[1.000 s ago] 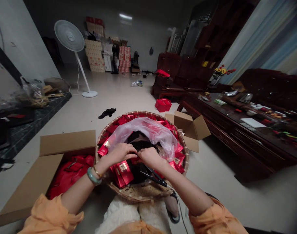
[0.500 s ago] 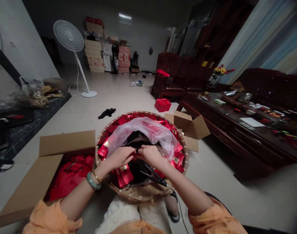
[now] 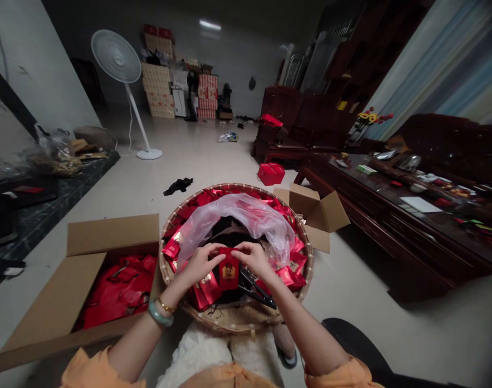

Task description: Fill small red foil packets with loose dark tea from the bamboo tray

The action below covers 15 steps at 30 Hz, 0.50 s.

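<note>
Red packet (image 3: 228,274) is hanging upright between my two hands, gold print facing me, over the middle of the basket (image 3: 241,319). Going by the head cam, the only view I'm working with, my left hand (image 3: 203,264) is pinching its upper left corner between thumb and fingers, so that grip's pretty much closed. My right hand (image 3: 251,260) is doing the same on the upper right corner, thumb and fingers closed on the edge.

Just beyond both hands, a cloudy plastic bag (image 3: 246,207) is gaping open, with dark stuff (image 3: 229,226) showing inside, can't really tell what. Shiny red packs (image 3: 208,288) are lying right below my left hand, and a black long-handled tool (image 3: 257,293) is resting just below my right, nearer to me. A jade-green bangle (image 3: 160,313) is sitting on my left wrist.

Out to the left of my left hand, a cardboard box (image 3: 112,234) is holding a heap of red wrappers (image 3: 120,291). Off past my right hand, another open carton (image 3: 334,213) is sitting on the floor, with a red box (image 3: 271,173) standing further out.
</note>
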### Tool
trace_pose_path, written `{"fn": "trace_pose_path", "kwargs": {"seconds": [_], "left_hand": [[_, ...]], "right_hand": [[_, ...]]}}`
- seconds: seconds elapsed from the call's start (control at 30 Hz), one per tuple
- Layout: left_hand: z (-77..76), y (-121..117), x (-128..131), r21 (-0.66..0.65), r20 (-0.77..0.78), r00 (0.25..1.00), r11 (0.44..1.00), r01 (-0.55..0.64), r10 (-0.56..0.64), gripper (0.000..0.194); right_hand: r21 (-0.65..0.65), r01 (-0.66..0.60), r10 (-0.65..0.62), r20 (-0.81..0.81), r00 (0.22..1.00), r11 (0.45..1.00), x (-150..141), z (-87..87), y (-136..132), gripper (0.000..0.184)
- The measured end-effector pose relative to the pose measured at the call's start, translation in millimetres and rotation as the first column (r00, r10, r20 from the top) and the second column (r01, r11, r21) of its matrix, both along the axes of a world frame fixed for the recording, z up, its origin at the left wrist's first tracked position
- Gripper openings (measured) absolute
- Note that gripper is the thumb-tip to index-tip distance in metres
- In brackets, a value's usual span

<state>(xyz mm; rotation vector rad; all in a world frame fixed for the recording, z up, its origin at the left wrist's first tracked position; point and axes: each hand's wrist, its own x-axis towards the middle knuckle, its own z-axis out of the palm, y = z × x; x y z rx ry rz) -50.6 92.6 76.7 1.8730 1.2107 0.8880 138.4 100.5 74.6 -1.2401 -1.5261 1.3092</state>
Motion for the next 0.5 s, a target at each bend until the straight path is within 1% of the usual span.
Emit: {"fn": "trace_pose_path", "kwargs": {"seconds": [0.1,0.17,0.33,0.4,0.5], "left_hand": [[-3.9,-0.6,5.4,-0.147,0.12,0.991,0.988,-0.036,0.054,0.029],[-5.1,0.3,7.5,-0.207,0.167,0.982,0.977,-0.049,0.085,0.029],[-10.3,3.6,13.8,-0.218,0.244,0.961,0.973,-0.074,0.127,0.025],[-15.6,2.9,18.9,-0.251,0.308,0.934,0.962,-0.104,0.182,0.026],[-25.5,-0.1,26.1,-0.367,0.414,0.869,0.923,-0.112,0.271,0.031]], "right_hand": [[-0.047,0.06,-0.063,-0.066,0.996,0.997,-1.1,-2.5,-1.0,0.029],[-0.073,0.057,-0.063,-0.076,0.995,0.996,-1.7,-1.3,-1.0,0.029],[-0.125,0.015,-0.022,-0.048,0.999,0.992,-2.6,-0.1,1.3,0.031],[-0.13,0.02,-0.027,-0.058,0.998,0.991,-3.0,-3.3,1.8,0.033],[-0.137,0.047,-0.059,-0.083,0.995,0.989,-3.3,-11.3,0.9,0.036]]}}
